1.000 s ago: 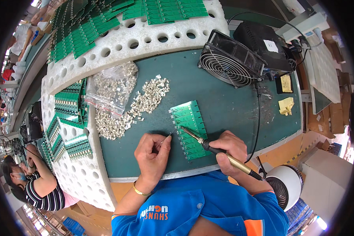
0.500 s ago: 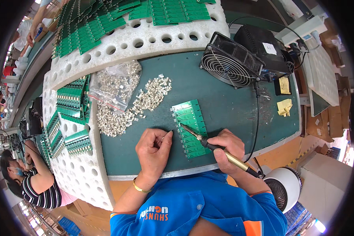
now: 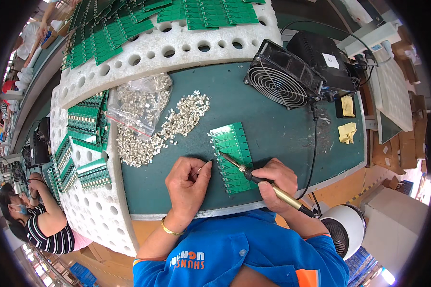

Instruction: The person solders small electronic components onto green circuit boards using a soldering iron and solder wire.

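Note:
My left hand is closed in a pinch on a thin solder wire, just left of a green circuit board panel. My right hand grips a soldering iron with a gold handle, its tip lying at the panel's left part, near the row of small connectors along that edge. A heap of small white connectors lies above my left hand, beside a clear plastic bag full of the same parts.
Foam trays with boards line the left and back. At right are a fan, black unit, cord and yellow sponges. A co-worker sits at left; a white fan stands below right.
My left hand and the iron in my right hand have shifted slightly up the picture since a second ago, the iron's tip a little higher on the panel. Both grips are unchanged.

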Demonstrator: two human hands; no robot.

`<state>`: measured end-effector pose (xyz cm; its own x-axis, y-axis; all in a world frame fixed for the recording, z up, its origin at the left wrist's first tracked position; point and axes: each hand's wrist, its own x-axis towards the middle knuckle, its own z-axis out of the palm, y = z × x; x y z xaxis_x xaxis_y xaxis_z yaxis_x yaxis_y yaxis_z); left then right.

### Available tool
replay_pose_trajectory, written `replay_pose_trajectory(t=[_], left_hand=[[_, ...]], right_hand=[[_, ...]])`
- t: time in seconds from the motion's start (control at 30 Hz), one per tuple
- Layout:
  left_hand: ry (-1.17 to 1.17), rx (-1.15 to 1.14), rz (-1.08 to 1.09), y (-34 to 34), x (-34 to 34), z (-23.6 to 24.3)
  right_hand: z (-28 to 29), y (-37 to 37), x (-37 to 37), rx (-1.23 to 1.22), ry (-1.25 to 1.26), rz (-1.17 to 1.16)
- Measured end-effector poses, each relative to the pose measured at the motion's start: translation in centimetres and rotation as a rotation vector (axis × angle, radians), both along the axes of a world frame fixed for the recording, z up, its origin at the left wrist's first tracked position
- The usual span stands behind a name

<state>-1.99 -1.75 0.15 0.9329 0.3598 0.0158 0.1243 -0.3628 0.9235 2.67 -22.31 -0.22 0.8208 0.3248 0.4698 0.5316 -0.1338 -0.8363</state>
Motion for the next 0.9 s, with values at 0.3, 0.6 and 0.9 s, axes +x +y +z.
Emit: replay_pose_trajectory(t=[0.3, 0.6, 0.9], left_hand=[[0.016, -0.007, 0.002, -0.12, 0.0, 0.28], [0.017, 0.014, 0.0, -0.06, 0.02, 0.24], [-0.002, 0.036, -0.003, -0.2, 0.14, 0.19]], right_hand=[[-0.04, 0.05, -0.04, -0.007, -0.007, 0.01], [0.0, -0.01, 0.06, -0.003, -0.006, 0.013], [-0.19, 0.02, -0.06, -0.023, -0.046, 0.024]])
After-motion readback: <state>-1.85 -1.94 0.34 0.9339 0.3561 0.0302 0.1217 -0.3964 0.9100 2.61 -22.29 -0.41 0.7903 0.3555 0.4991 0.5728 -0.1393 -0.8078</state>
